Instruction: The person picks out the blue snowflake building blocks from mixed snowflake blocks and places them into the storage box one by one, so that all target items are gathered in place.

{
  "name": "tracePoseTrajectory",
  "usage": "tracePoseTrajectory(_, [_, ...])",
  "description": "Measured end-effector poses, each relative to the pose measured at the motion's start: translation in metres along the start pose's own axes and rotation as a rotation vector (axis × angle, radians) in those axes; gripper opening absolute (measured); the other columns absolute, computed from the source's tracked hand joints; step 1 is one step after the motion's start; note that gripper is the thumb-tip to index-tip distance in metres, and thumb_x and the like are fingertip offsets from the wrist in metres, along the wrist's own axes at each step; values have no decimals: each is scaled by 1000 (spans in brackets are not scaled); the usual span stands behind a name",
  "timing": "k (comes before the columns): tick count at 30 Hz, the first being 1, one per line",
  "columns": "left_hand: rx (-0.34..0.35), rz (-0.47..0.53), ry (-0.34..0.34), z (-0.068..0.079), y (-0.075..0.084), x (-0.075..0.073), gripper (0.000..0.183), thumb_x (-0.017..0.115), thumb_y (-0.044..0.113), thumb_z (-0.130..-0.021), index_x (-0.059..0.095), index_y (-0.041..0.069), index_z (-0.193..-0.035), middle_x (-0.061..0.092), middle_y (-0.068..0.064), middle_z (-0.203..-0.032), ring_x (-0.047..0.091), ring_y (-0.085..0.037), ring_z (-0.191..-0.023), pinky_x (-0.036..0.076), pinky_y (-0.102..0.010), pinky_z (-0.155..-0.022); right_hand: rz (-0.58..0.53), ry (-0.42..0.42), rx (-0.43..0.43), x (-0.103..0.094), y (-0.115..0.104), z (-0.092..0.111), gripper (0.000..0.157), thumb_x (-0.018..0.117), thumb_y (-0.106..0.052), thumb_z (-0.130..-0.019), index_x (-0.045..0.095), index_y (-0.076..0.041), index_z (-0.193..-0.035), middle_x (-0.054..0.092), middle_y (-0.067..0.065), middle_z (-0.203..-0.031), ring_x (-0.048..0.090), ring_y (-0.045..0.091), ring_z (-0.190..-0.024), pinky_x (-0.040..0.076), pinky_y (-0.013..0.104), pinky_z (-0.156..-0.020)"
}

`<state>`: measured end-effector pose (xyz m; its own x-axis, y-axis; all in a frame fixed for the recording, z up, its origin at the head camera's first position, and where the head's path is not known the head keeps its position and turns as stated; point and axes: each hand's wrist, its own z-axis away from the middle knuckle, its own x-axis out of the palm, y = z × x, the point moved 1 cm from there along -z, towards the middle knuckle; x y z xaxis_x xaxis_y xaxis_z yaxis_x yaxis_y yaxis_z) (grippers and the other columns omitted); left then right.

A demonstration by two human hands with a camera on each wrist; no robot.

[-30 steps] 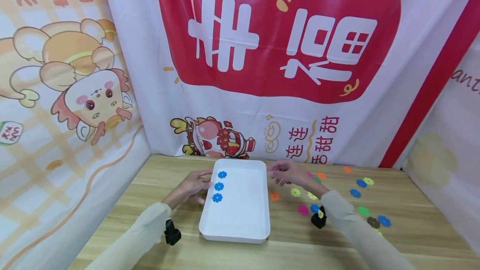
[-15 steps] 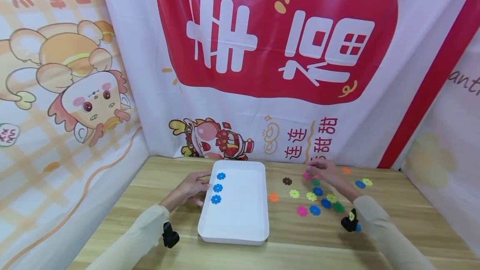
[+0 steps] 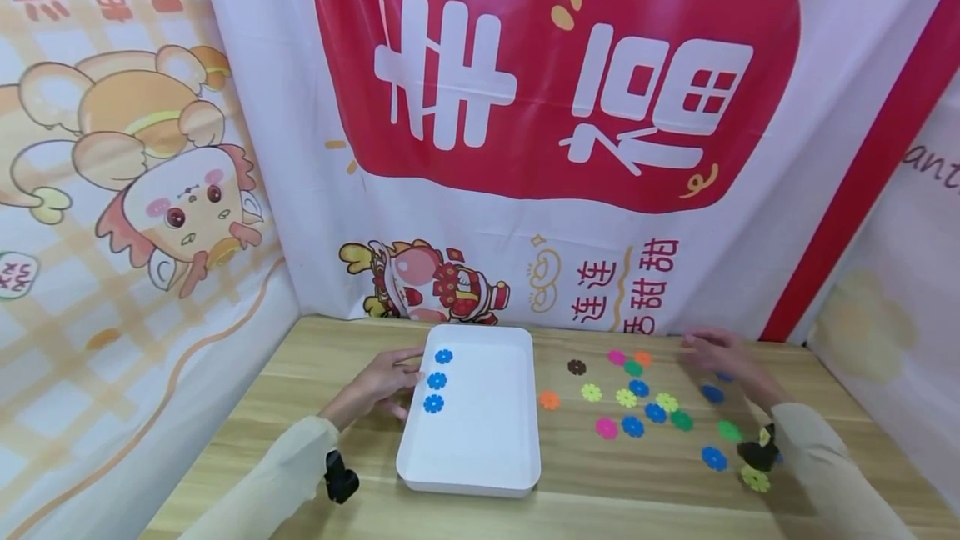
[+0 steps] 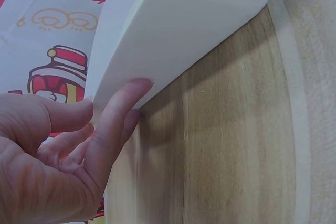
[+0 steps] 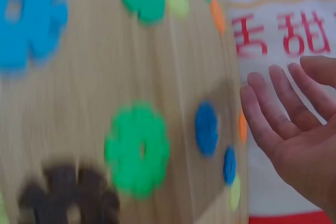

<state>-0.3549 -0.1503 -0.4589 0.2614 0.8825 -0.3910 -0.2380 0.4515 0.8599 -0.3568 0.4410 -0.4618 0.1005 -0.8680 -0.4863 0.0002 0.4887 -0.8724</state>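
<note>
A white tray [image 3: 480, 448] lies on the wooden table, with three blue snowflake discs [image 3: 437, 380] in a column along its left side. My left hand [image 3: 381, 382] holds the tray's left wall; in the left wrist view its fingers [image 4: 123, 100] touch the rim and the outer side. My right hand [image 3: 723, 361] is over the back right of the table with nothing in it, its fingers loosely spread in the right wrist view. Nearest to it are a blue snowflake disc [image 3: 712, 394] and another blue one partly hidden beneath the hand.
Loose snowflake discs in several colours lie right of the tray, among them brown [image 3: 576, 367], orange [image 3: 550, 400], pink [image 3: 607, 428], and yellow [image 3: 756, 479]. A printed curtain [image 3: 555, 257] hangs along the table's back edge, with printed cloth [image 3: 150, 190] on the left.
My right hand has moved from beside the tray's right edge, rightward past the loose discs, to the back right. The left hand and tray have hardly moved.
</note>
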Motion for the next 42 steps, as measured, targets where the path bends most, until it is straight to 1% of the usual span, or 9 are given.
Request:
tracePoseTrajectory(4, [1, 3, -11, 1, 2, -1, 58, 61, 15, -107, 41, 14, -161, 51, -28, -154, 76, -26, -95, 65, -35, -58, 100, 74, 23, -14, 5, 8, 66, 52, -40, -111, 42, 11, -151, 60, 32, -142, 71, 34, -116, 63, 49, -96])
tracePoseTrajectory(8, [10, 2, -12, 2, 3, -1, 58, 61, 15, -107, 41, 13, -161, 51, -28, -153, 76, -25, -94, 65, -35, -57, 178, 40, 31, -30, 15, 15, 70, 49, -44, -111, 37, 8, -156, 47, 37, -152, 62, 46, -125, 62, 55, -97])
tracePoseTrajectory(12, [14, -2, -7, 3, 3, 0, 57, 61, 15, -107, 42, 13, -161, 53, -28, -152, 76, -26, -96, 65, -35, -57, 217, -30, -63, -43, 33, 20, 58, 55, -26, -110, 39, 9, -153, 48, 38, -149, 65, 34, -119, 65, 43, -89])
tracePoseTrajectory(15, [16, -7, -3, 3, 3, 1, 57, 61, 16, -107, 43, 13, -161, 54, -28, -151, 76, -26, -98, 65, -35, -57, 266, -74, -147, -49, 42, 22, 51, 58, -11, -107, 43, 10, -151, 51, 38, -146, 63, 40, -121, 63, 32, -84])
tracePoseTrajectory(19, [24, -20, 1, 2, 3, 1, 57, 61, 16, -107, 43, 13, -160, 54, -28, -151, 75, -26, -99, 65, -35, -57, 340, -102, -146, -51, 47, 23, 52, 63, -12, -104, 47, 9, -149, 53, 35, -146, 57, 49, -125, 57, 29, -86])
tracePoseTrajectory(25, [7, -12, 8, 3, 2, 2, 56, 60, 14, -107, 42, 12, -161, 52, -28, -152, 76, -23, -92, 65, -35, -58, 394, -109, -148, -46, 56, 23, 53, 67, -13, -102, 50, 8, -147, 56, 34, -143, 60, 29, -112, 53, 27, -84])
tracePoseTrajectory(29, [0, -6, 6, 4, 1, 4, 55, 59, 13, -108, 42, 12, -160, 53, -29, -152, 75, -22, -91, 65, -35, -58, 392, -124, -95, -42, 58, 22, 54, 65, -13, -103, 48, 5, -151, 52, 34, -146, 56, 29, -111, 51, 31, -83])
tracePoseTrajectory(36, [-13, -7, 17, 6, 1, 3, 55, 60, 14, -107, 44, 13, -160, 53, -28, -152, 75, -23, -92, 65, -35, -58, 420, -81, -199, -35, 57, 23, 41, 66, -6, -101, 57, 10, -138, 61, 32, -132, 63, 16, -97, 54, 23, -75])
tracePoseTrajectory(42, [-14, 1, 19, 3, 1, 2, 56, 60, 13, -107, 43, 13, -160, 52, -28, -153, 76, -22, -89, 65, -35, -59, 514, -29, -170, -30, 53, 15, 34, 70, -10, -100, 66, 5, -130, 68, 23, -122, 61, 19, -100, 53, 27, -80])
